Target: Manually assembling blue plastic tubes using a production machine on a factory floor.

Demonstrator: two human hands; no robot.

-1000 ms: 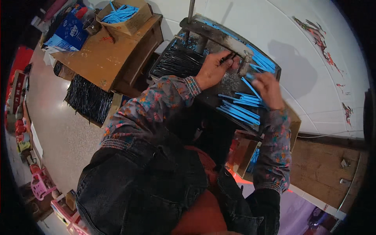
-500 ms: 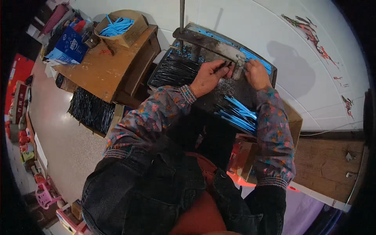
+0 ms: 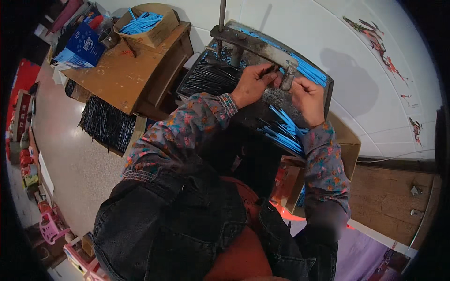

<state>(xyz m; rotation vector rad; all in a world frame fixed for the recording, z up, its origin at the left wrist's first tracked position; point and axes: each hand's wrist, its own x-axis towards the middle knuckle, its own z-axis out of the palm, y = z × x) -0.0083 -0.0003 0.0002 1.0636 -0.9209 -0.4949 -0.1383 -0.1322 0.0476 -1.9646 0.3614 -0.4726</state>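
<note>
At a dark work tray, both my hands are beside the metal post under a press-like bar. My left hand is left of the post, with thumb and forefinger pinched together; what lies between them is too small to make out. Just right of the post, my right hand has its fingers curled, and its grip is hidden. Thin black strips lie left of my left hand. Loose blue strips mixed with black ones are below the right hand, and more blue strips lie behind it.
On the left, a wooden table carries a cardboard box of blue strips, a blue carton and a metal cup. Black strips fill a box below. A white wall rises behind the tray.
My right hand has shifted toward me, away from the blue strips at the back. The left hand has moved slightly right, toward the post, still pinched.
</note>
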